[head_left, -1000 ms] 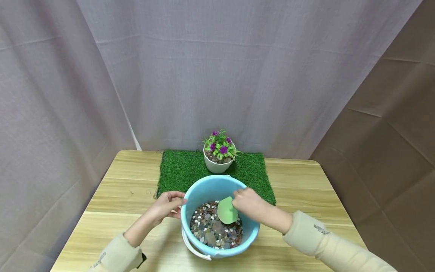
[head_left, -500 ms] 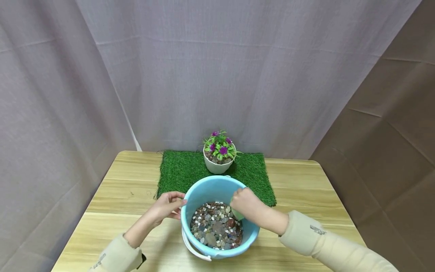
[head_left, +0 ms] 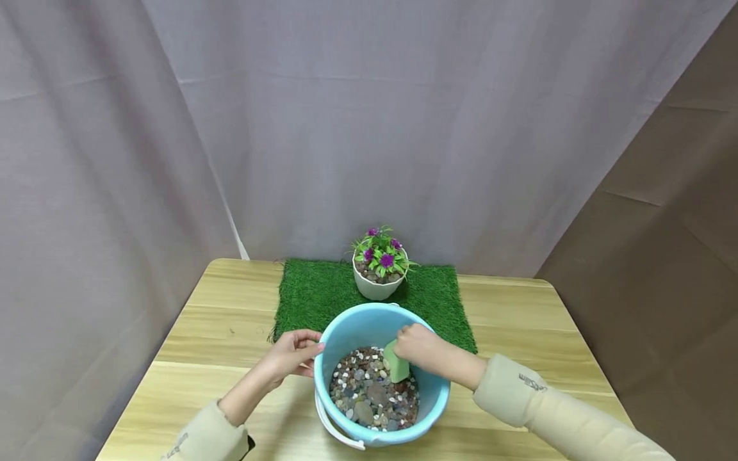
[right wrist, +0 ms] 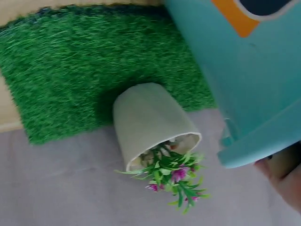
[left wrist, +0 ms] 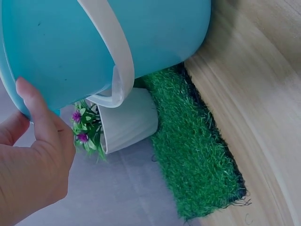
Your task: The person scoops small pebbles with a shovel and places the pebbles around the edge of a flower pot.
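Observation:
A light blue bucket (head_left: pixel 366 325) stands at the table's front, with mixed pebbles (head_left: pixel 369 389) covering its bottom. My left hand (head_left: pixel 291 354) pinches the bucket's left rim between thumb and fingers, seen close up in the left wrist view. Inside the bucket, my right hand (head_left: pixel 423 347) grips a small green scoop (head_left: pixel 398 368) from above. Its blade points down at the pebbles near the right wall; whether it carries any stones cannot be seen. The scoop's handle is hidden in the fist. The white bucket handle (head_left: pixel 331 428) hangs down at the front left.
Behind the bucket, a white pot (head_left: pixel 375 289) with purple flowers (head_left: pixel 387 260) stands on a green artificial grass mat (head_left: pixel 311 282). The wooden table (head_left: pixel 513 307) carries everything. Grey curtain (head_left: pixel 369 128) hangs behind, with brown cloth (head_left: pixel 646 256) on the right.
The scoop's blade first faced up broadly, then was mostly hidden beneath my right hand; now it stands steeply, tip at the pebbles. The left hand keeps its hold. The head view has shifted slightly.

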Demonstrator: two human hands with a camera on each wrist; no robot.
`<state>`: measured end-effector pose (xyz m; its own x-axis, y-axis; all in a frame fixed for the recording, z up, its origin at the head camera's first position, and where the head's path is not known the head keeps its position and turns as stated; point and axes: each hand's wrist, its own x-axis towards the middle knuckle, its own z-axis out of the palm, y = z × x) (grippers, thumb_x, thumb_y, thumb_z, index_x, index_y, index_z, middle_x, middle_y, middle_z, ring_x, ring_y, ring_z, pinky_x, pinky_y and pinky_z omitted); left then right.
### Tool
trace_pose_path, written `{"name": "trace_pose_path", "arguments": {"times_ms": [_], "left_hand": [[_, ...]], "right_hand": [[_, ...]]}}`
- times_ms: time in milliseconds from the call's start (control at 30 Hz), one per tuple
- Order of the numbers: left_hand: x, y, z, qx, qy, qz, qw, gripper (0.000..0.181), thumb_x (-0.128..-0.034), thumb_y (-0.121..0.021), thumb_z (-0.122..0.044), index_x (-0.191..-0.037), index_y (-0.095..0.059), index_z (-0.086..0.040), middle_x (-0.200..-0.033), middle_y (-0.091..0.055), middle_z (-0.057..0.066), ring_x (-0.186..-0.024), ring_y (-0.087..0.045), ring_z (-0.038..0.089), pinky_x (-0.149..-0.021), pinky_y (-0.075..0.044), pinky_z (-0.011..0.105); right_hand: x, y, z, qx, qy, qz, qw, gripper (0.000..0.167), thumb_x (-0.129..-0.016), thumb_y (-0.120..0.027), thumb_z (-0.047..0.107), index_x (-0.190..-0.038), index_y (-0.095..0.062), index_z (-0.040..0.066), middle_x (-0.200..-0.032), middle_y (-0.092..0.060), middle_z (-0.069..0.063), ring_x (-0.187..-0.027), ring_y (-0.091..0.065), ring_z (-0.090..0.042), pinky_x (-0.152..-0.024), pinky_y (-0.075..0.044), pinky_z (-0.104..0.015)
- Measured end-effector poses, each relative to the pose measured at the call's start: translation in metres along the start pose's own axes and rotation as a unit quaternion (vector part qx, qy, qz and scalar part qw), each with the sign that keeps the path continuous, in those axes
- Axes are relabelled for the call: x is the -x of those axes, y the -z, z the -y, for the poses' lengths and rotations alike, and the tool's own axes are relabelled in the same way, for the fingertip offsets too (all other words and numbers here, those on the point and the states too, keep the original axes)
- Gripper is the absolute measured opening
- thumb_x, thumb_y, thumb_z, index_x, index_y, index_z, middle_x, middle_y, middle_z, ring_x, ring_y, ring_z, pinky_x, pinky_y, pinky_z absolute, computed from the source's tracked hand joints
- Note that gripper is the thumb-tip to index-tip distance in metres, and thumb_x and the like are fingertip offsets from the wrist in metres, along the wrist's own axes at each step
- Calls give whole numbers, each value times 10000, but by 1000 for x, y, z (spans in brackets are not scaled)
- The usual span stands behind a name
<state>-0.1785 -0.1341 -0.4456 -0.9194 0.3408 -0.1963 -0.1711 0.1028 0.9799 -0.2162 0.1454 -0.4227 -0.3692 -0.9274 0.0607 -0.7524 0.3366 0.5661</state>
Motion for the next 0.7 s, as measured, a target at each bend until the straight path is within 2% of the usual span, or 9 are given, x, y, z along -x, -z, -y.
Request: {"name": "trace_pose_path", "arguments": {"times_ms": [167, 300, 467, 700], "left_hand": [[2, -2, -1, -41, -13, -101, 9999, 392, -935, -551, -85, -1215, -452, 171, -890, -637, 112, -601, -598, 66, -587, -625, 257], [0, -3, -2, -52, -3, -107, 9999, 391, -931, -556, -85, -1212, -456, 168, -897, -639, 117, -601, -596, 67, -590, -626, 261], [-2, -2, -3, -38, 4, -119, 9999, 395, -932, -553, -84, -1214, -453, 173, -898, -640, 113, -612, -598, 71, -593, -624, 252], [1, -5, -2, -7, 94, -103, 9999, 398, -932, -554, -87, -1215, -450, 173, -918, -633, 139, -617, -596, 76, -592, -623, 250]], "right_hand": [[4, -9, 0, -68, 130, -192, 9997, 263, -691, -717, 73, -522, -577, 217, -587, -542, 55, -503, -400, -78, -398, -329, -171], [4, -13, -2, -480, 31, -183, 9987, 302, -672, -683, 26, -491, -510, 195, -574, -500, 48, -499, -316, -77, -398, -250, -152], [-1, -15, -5, -928, -35, -363, 9950, 253, -668, -683, 53, -524, -526, 189, -580, -482, 51, -502, -328, -78, -402, -212, -142], [-1, -10, 2, -1158, -70, -606, 9914, 161, -744, -745, 197, -652, -613, 189, -639, -518, 58, -567, -475, -87, -418, -357, -154]]}}
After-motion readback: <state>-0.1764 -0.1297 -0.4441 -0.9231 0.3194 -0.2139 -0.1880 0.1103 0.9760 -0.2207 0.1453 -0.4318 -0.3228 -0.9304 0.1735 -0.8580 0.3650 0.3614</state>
